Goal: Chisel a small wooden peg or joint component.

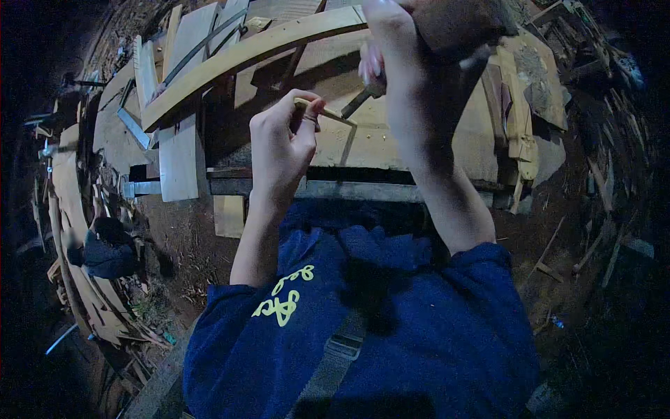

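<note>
So, only the head view here. The left hand (283,136), around 11 o'clock, has thumb and fingers pinched on a thin wooden stick (335,116), which slants out towards 12 over the tabletop (368,150). Right hand (393,45) is up near 12:30, fingers curled, with a dark flat bar (356,104) just below the fingertips, its lower end right by the stick's tip. Can't honestly tell if that hand is gripping the bar, the palm's hidden. A long curved wooden beam (255,53) sweeps across from 10 to 12, over a pale board (180,164) at 10. Rough wooden slats (518,126) sit at 2. Down at 6 it's the person's navy T-shirt (426,314) with yellow lettering, plus a grey strap (322,380).
</note>
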`<state>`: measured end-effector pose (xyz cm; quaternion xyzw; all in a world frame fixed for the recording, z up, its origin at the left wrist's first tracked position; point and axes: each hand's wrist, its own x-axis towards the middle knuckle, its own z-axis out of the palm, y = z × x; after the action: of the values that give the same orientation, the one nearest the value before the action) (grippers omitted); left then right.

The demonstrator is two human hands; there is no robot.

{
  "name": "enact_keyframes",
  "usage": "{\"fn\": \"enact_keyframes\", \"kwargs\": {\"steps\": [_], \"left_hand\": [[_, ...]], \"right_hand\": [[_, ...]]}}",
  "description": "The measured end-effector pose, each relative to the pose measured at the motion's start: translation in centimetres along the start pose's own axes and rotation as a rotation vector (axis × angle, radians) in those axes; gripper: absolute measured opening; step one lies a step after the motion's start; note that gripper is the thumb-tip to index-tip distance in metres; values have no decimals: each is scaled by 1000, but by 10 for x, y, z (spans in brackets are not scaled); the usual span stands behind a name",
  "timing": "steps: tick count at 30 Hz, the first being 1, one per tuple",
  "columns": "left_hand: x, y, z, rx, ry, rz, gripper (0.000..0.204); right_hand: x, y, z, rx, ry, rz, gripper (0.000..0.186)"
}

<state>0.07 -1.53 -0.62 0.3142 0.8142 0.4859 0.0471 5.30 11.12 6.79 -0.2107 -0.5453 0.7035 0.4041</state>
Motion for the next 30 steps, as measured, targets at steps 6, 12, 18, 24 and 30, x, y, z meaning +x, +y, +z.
{"fn": "enact_keyframes", "kwargs": {"steps": [6, 12, 18, 24, 30], "left_hand": [[-1, 6, 4, 29, 2, 40, 11], [4, 3, 8, 7, 46, 91, 12], [4, 2, 7, 32, 50, 83, 12], [2, 9, 7, 48, 29, 86, 11], [5, 7, 6, 41, 23, 79, 11]], "right_hand": [[12, 18, -2, -131, -157, -396, 12], [20, 34, -1, -163, -170, -356, 20], [20, 24, -13, -886, -307, -932, 14], [12, 43, -4, -396, -222, -619, 11], [14, 53, -9, -286, -210, -469, 9]]}}
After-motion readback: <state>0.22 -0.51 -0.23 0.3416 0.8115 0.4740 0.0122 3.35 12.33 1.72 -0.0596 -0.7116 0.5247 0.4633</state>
